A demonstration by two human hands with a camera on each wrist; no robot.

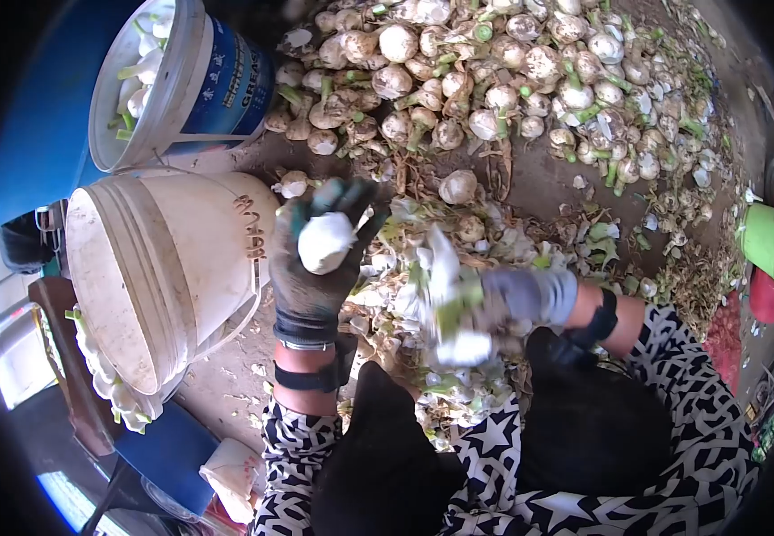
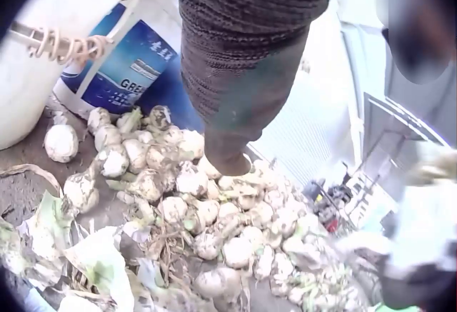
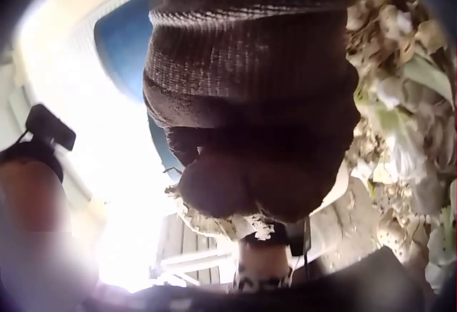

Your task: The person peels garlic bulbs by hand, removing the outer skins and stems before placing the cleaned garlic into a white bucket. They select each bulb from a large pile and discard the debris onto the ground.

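Note:
My left hand (image 1: pixel 308 290), in a dark knitted glove, holds a smooth white garlic bulb (image 1: pixel 324 243) against the palm, its fingers bent around the far side. Beside the pale bucket, this hand is palm up in the head view; the left wrist view has only the glove's back, hiding the bulb. My right hand (image 1: pixel 505 299), gloved in grey, is blurred over the heap of peelings. It grips pale, green-tinged garlic skin (image 1: pixel 443 272). In the right wrist view its fingers (image 3: pixel 214 187) are curled, with papery skin (image 3: pixel 203 220) showing beneath them.
A large pile of dirty, unpeeled garlic bulbs (image 1: pixel 543 67) covers the ground ahead. Leafy peelings (image 1: pixel 458 393) lie between my knees. On the left stand a blue-labelled bucket (image 1: pixel 231 85) with white bulbs and a tipped cream bucket (image 1: pixel 213 241). A green container (image 1: pixel 767 241) is at far right.

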